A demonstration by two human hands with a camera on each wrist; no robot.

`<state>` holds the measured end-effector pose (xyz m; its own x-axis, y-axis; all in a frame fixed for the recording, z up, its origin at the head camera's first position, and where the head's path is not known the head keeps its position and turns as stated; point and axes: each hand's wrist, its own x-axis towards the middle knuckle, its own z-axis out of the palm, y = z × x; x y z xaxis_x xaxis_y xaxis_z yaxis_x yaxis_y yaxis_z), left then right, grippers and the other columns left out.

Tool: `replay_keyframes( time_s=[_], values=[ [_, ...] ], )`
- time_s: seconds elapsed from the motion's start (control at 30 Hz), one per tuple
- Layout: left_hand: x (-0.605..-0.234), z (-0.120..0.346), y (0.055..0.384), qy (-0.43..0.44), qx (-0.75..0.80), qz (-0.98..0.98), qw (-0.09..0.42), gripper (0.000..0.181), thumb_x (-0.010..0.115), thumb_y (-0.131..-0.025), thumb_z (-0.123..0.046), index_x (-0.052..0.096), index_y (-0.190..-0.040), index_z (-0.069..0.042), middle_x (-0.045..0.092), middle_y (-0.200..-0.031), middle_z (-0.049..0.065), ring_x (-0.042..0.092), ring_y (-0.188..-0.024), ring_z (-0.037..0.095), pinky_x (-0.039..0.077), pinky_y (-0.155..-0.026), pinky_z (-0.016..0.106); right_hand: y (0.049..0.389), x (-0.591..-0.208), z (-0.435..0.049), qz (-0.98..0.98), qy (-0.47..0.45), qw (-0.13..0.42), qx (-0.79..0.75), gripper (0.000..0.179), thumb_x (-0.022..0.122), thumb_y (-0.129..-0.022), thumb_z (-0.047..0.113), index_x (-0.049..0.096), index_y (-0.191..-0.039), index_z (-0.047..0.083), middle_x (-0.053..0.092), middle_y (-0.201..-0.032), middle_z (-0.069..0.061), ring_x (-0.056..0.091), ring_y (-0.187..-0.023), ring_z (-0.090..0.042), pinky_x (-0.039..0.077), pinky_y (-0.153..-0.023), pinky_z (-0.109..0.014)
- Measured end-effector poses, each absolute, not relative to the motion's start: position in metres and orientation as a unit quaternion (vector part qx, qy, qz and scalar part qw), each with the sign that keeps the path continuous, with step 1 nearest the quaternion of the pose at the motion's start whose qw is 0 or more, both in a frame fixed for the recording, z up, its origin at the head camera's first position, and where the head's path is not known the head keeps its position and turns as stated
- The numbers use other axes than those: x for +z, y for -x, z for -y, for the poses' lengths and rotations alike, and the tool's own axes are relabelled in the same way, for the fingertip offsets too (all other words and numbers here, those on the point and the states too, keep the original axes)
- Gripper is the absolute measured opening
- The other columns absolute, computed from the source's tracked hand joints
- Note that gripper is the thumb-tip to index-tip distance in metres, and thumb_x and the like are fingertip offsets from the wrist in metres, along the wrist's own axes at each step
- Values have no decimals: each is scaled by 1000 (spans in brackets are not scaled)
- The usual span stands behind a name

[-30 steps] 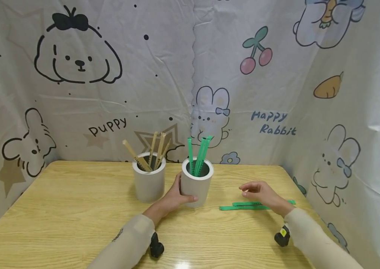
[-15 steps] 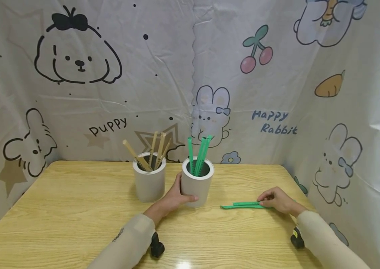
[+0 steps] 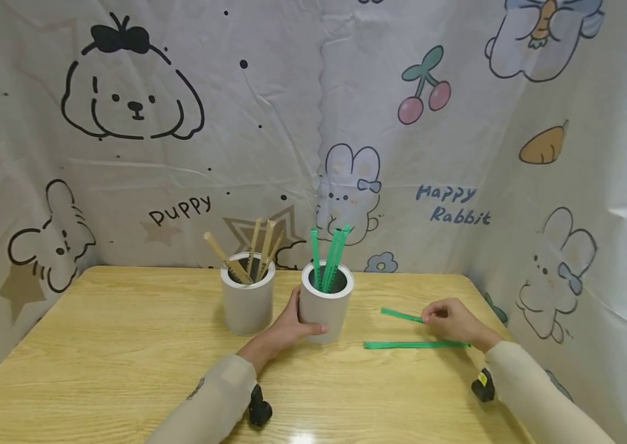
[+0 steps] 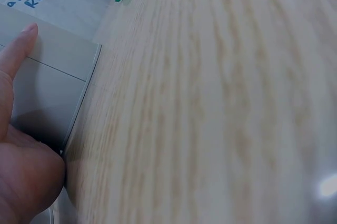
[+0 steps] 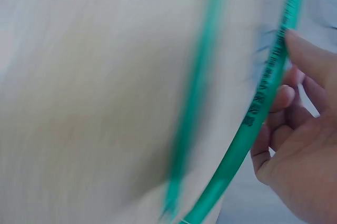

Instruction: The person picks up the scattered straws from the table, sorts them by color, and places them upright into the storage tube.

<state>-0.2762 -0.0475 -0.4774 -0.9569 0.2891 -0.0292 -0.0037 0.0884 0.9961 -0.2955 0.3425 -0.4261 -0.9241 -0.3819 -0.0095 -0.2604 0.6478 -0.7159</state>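
My left hand (image 3: 289,327) grips the side of a grey cup (image 3: 325,308) that holds several green rulers (image 3: 329,256). In the left wrist view the thumb (image 4: 15,56) lies against the cup wall (image 4: 50,92). My right hand (image 3: 449,320) pinches one green ruler (image 3: 401,315), lifted off the table with its free end pointing left toward the cup. The right wrist view shows the fingers (image 5: 287,124) curled round that ruler (image 5: 263,103). A second green ruler (image 3: 413,345) lies flat on the wooden table (image 3: 124,357) just in front of the right hand.
A second grey cup (image 3: 247,302) with several wooden rulers (image 3: 247,253) stands left of the first. Cartoon-printed cloth walls (image 3: 458,154) close in the table at the back and right. The table's right edge (image 3: 491,308) is close to my right hand.
My right hand went from hovering, to touching the two stacked rulers, to lifting one clear. The other ruler stays on the table. My left hand has not moved.
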Motion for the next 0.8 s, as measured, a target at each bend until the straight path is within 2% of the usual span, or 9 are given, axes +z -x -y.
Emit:
replay_keyframes(
  time_s=[0.1, 0.17, 0.27, 0.37, 0.5, 0.67, 0.73, 0.8],
  values=[
    [-479, 46, 276, -99, 669, -728, 110, 110, 85, -81, -16, 10, -161, -24, 24, -166, 11, 28, -151, 39, 17, -124, 63, 289, -398, -324, -845, 142, 50, -514, 16, 58, -104, 20, 71, -106, 11, 69, -104, 6, 57, -91, -1, 48, -81, -17],
    [-480, 47, 277, -99, 669, -729, 108, 110, 86, -81, -16, 10, -161, -24, 24, -166, 10, 27, -152, 39, 17, -124, 63, 286, -372, -304, -751, 148, 36, -642, 17, 55, -105, 19, 71, -103, 17, 68, -99, 12, 57, -93, -1, 46, -85, -17],
    [-481, 47, 277, -99, 670, -729, 104, 109, 85, -81, -16, 11, -161, -25, 24, -166, 10, 27, -152, 38, 18, -124, 63, 284, -339, -270, -574, 197, 35, -794, 25, 50, -106, 12, 71, -96, 19, 69, -94, 9, 57, -89, -8, 43, -85, -23],
    [-481, 46, 278, -98, 666, -732, 106, 110, 85, -81, -17, 10, -161, -25, 24, -166, 10, 28, -152, 38, 18, -124, 63, 281, -322, -240, -486, 236, 43, -840, 29, 45, -107, 14, 71, -95, 20, 70, -95, 9, 57, -89, -10, 41, -85, -27],
    [-482, 46, 279, -94, 662, -735, 110, 111, 86, -81, -18, 10, -161, -24, 24, -167, 11, 28, -151, 39, 18, -124, 63, 281, -322, -204, -470, 220, 46, -854, 30, 45, -107, 18, 71, -92, 24, 68, -93, 11, 55, -88, -10, 40, -85, -26],
    [-482, 47, 279, -93, 666, -733, 104, 110, 86, -81, -17, 11, -161, -25, 25, -166, 11, 29, -151, 39, 19, -124, 62, 291, -343, -174, -519, 132, 44, -844, 26, 48, -107, 15, 67, -91, 25, 64, -90, 12, 54, -86, -7, 41, -85, -24],
    [-482, 47, 279, -96, 666, -732, 104, 110, 86, -81, -18, 11, -161, -24, 24, -167, 11, 28, -152, 38, 18, -124, 62, 294, -355, -173, -572, 99, 48, -813, 19, 50, -107, 14, 65, -101, 23, 61, -93, 12, 54, -86, -6, 42, -84, -22],
    [-481, 48, 279, -99, 666, -732, 106, 110, 86, -81, -19, 10, -161, -24, 24, -167, 11, 28, -152, 39, 18, -124, 62, 296, -367, -180, -635, 79, 53, -767, 18, 52, -106, 15, 63, -120, 17, 59, -96, 12, 55, -86, -4, 44, -82, -20]
  ],
)
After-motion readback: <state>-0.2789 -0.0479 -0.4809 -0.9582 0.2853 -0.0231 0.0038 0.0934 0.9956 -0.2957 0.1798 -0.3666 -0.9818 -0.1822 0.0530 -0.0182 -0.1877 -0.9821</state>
